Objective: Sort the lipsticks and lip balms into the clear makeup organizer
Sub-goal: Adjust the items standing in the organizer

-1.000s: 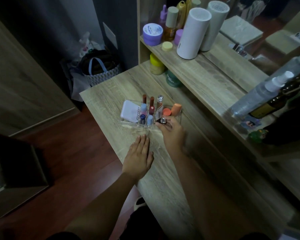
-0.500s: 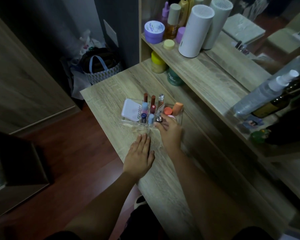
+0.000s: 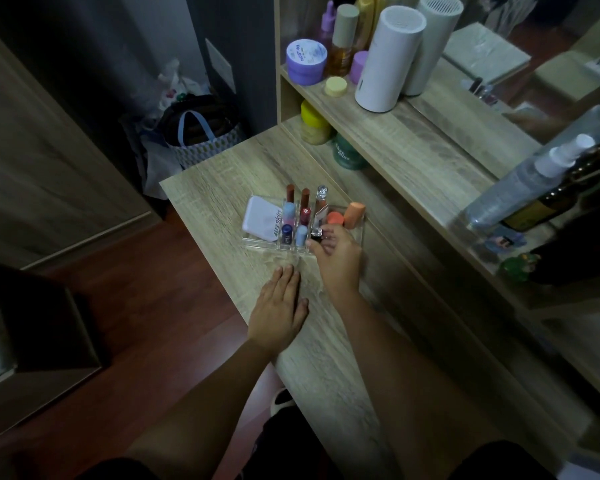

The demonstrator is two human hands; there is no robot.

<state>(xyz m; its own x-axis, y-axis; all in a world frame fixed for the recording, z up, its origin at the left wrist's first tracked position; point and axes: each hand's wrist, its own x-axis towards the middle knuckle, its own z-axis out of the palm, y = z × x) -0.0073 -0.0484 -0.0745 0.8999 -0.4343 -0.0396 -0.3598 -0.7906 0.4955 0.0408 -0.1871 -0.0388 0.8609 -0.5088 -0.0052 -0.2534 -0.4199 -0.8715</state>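
Several lipsticks (image 3: 305, 206) and lip balms (image 3: 301, 235) already upright in the clear makeup organizer (image 3: 355, 233) on the bench (image 3: 208, 199). Right hand (image 3: 338, 258) pinched on a small dark tube (image 3: 316, 233) at the front slot — light, rigid, slick; best gripped mid-barrel, not by the cap. Left hand (image 3: 279, 304) flat, fingers together, empty, just short of the organizer.

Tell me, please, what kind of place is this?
Probably a dressing table in a bedroom at home: a clear makeup organizer holding lipsticks sits on the wooden table, skincare jars line the shelf, and a mirror stands behind.
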